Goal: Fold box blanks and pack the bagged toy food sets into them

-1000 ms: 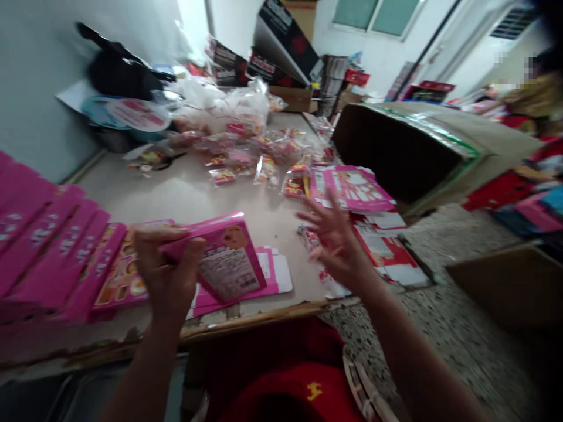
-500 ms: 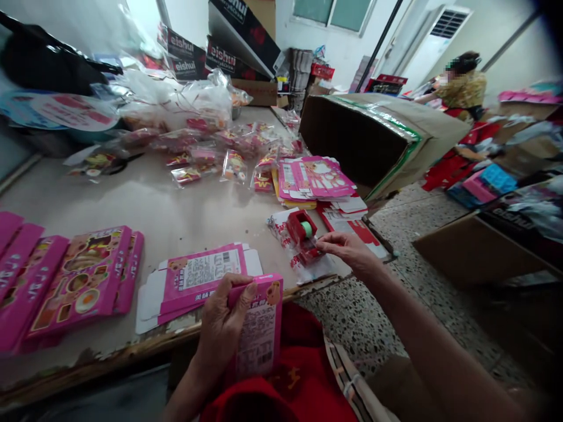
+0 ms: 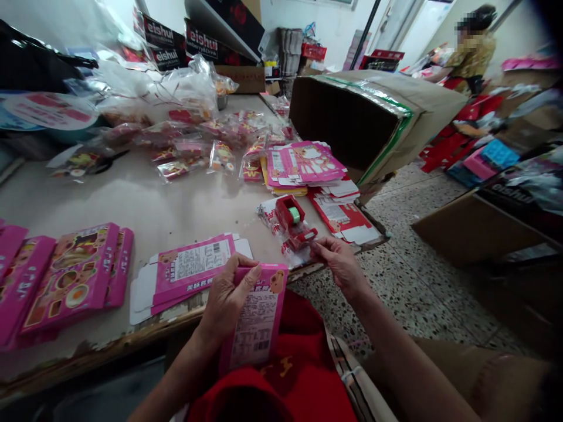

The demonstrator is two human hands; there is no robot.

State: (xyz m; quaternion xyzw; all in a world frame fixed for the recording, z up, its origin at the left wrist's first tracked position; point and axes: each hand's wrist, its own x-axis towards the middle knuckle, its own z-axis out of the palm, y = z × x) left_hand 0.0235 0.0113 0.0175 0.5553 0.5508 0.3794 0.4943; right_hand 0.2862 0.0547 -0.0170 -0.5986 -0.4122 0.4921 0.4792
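My left hand [image 3: 233, 293] is wrapped around a flat pink printed box [image 3: 257, 322], held upright by its left side over my lap, its text panel facing me. Thumb and forefinger of my right hand [image 3: 336, 258] are pinched together just off the near end of a red tape dispenser [image 3: 292, 214]. They appear to grip the end of its tape, though the strip hardly shows. The dispenser carries a pale green roll and lies on a clear printed plastic bag [image 3: 268, 214]. Unfolded pink cartons [image 3: 193, 269] lie flat left of my left hand.
Filled pink boxes [image 3: 74, 275] stand in a row at the left. Bagged toys [image 3: 222, 157] spread across the back of the table. Flat cartons [image 3: 308, 164] pile beside a large open cardboard box [image 3: 352, 117] at the right. A person [image 3: 472, 53] is in the far right background.
My right hand has drawn slightly down toward me, opening a small gap from the dispenser's near end. The left hand still holds the pink box. The view has shifted slightly.
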